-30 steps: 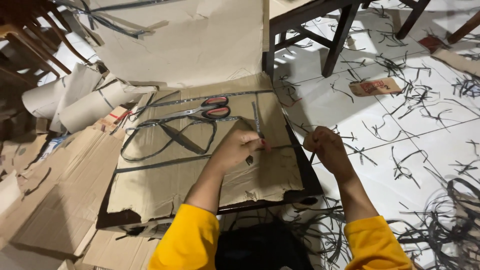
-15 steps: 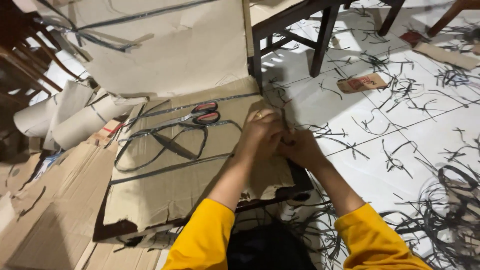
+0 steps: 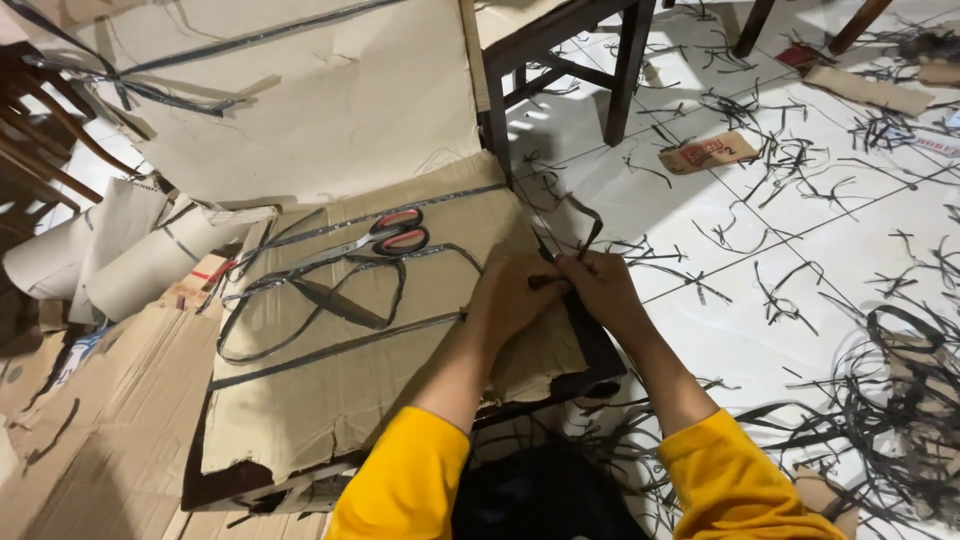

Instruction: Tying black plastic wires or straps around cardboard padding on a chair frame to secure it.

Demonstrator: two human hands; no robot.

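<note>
My left hand [image 3: 515,295] and my right hand [image 3: 600,290] meet at the right edge of a flat brown cardboard sheet [image 3: 340,390] lying on a dark board. Both pinch a thin dark strip [image 3: 585,222] that loops up from between the fingers. Red-handled scissors [image 3: 385,237] lie on the cardboard to the upper left of my left hand, beside a loop of dark strips [image 3: 320,300]. Both sleeves are yellow.
A large cardboard sheet [image 3: 300,90] leans at the back. Rolled paper [image 3: 140,260] and flat cardboard pieces [image 3: 90,420] lie on the left. Dark chair legs [image 3: 625,70] stand behind. The white tiled floor [image 3: 760,330] is strewn with black strips, and a small carton [image 3: 710,152] lies on it.
My two hands have come together at the cardboard's right edge, where a second ago they were apart. The view has shifted slightly.
</note>
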